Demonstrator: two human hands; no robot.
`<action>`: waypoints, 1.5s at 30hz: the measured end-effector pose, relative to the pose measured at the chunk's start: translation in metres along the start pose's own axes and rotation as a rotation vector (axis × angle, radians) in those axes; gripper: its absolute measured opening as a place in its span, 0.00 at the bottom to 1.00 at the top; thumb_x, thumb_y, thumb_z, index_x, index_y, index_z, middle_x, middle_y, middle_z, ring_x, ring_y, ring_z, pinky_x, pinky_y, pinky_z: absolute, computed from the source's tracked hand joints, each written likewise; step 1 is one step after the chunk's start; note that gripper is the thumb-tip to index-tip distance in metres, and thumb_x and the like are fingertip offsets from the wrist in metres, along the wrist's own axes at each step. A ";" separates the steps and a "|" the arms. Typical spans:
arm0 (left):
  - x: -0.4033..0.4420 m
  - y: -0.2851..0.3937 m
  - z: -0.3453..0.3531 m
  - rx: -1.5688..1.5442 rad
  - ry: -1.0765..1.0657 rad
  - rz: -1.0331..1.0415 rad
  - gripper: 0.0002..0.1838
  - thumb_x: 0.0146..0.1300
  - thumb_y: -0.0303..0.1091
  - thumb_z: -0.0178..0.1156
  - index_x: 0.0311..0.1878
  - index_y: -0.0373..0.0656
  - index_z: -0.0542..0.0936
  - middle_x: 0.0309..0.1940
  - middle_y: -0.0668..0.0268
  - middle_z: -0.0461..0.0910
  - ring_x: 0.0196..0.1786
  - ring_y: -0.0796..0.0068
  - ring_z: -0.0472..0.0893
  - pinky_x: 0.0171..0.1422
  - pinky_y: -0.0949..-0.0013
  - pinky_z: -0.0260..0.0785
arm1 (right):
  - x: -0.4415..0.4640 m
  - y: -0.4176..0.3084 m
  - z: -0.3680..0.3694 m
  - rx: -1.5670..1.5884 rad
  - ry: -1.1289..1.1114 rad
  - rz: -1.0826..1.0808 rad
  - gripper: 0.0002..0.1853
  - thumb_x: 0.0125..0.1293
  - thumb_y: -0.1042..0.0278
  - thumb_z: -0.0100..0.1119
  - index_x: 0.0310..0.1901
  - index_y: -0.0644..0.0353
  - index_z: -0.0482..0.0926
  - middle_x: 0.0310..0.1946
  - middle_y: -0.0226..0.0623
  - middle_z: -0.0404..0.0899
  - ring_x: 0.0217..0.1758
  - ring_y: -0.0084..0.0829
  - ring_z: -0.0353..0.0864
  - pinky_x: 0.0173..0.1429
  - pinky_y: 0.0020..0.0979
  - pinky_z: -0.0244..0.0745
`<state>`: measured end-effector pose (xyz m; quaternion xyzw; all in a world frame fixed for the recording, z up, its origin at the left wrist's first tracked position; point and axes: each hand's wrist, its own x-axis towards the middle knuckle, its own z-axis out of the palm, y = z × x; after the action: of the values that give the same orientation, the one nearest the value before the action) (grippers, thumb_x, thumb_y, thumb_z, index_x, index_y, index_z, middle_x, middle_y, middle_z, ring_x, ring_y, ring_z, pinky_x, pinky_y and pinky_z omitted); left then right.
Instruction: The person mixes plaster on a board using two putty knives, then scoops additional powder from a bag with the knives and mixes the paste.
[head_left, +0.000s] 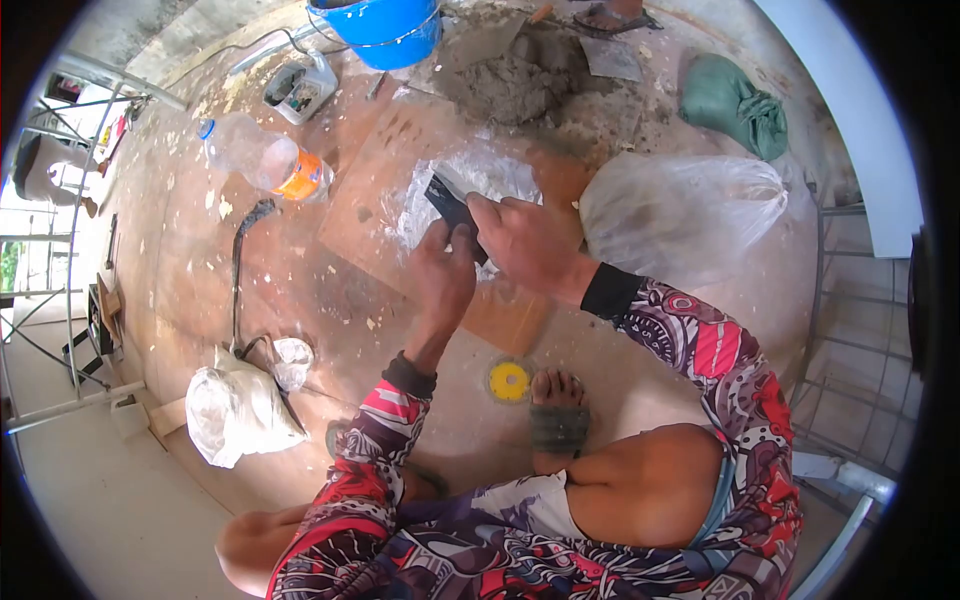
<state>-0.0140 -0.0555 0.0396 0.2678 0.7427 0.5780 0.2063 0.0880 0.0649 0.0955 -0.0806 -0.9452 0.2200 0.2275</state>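
Note:
Both my hands meet over a patch of white powder (412, 215) on a brown board (365, 235). Between them is a flat black piece (449, 203) with a paler upper edge; its exact kind I cannot make out. My right hand (522, 240) has its fingers closed on the upper right side of this piece. My left hand (443, 272) is closed at its lower end, thumb and fingers pinched together. The hands hide part of the piece and some of the powder below.
A clear bottle (245, 150), cut-open container (303, 90) and blue bucket (385, 35) stand ahead. Grey mortar (515, 85) is heaped beyond the board. Rightward are a clear plastic bag (680, 220) and green sack (730, 105). A yellow disc (509, 381) lies by my foot; a white sack (240, 410) sits left.

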 end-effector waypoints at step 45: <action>0.053 0.061 -0.117 0.597 -0.295 0.881 0.08 0.65 0.24 0.63 0.46 0.41 0.83 0.38 0.61 0.85 0.38 0.56 0.82 0.41 0.59 0.76 | -0.030 0.062 -0.044 -0.440 0.101 -0.329 0.15 0.62 0.69 0.61 0.51 0.57 0.82 0.50 0.34 0.85 0.50 0.33 0.84 0.52 0.34 0.83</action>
<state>-0.1176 -0.0979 0.1282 0.6783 0.6554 0.3301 -0.0381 0.1383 0.1296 0.0910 0.0154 -0.9581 -0.0348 0.2838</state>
